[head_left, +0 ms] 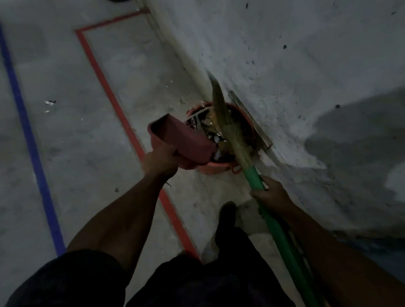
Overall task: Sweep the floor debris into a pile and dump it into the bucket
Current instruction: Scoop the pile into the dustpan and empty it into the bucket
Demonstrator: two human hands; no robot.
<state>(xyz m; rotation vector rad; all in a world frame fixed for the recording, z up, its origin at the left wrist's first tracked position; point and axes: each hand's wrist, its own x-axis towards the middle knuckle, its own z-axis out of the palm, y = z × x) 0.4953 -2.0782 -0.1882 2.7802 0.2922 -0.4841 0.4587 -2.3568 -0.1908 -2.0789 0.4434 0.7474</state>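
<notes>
An orange bucket [249,133] stands on the floor against the wall, with shiny scraps of debris [208,127] inside it. My left hand [160,162] grips a red dustpan [182,140] tilted over the bucket's left rim. My right hand [270,193] grips the green handle of a broom [254,175]. Its straw bristles [225,120] reach across the bucket's mouth and point up along the wall.
A rough grey wall [311,52] fills the right side, with a metal bar [249,117] leaning at its foot behind the bucket. Red tape [111,95] and blue tape [25,128] lines mark the concrete floor. Small scraps [50,103] lie at left. My foot [226,216] stands below the bucket.
</notes>
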